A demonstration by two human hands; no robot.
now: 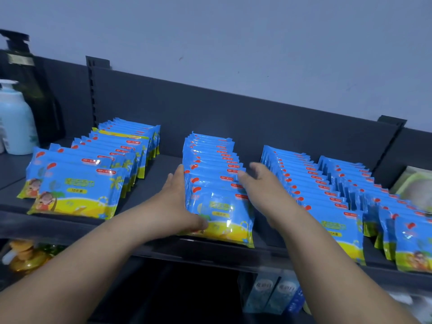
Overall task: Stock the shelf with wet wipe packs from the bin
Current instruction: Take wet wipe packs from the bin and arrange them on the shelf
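Four rows of flat, glossy plastic wet wipe packs stand on a dark, matte metal shelf point(163, 164), each row running from the front lip toward the dark back panel point(233, 113). The packs are rectangular pouches with crimped side seams, printed blue above and yellow-green below, with red marks near the top corners. The left row point(88, 174) leans back in loose, overlapping steps; the middle row point(215, 183) is tighter and more upright; the right row point(322, 202) and the far-right row point(385, 211) run closely side by side.

The left hand point(177, 206) lies flat against the left side of the middle row, fingers extended along the pack edges and thumb pressed on the face of the front pack point(222, 216). The right hand point(264, 190) is spread open with fingers straight, touching the right side of the same row. Neither hand closes around a pack.

At the far left stand a rounded pale blue pump bottle point(16, 122) and a taller dark pump bottle point(28, 90), both smooth plastic. Small boxes point(273, 293) show on the level below. The wall point(233, 43) behind is plain and pale.
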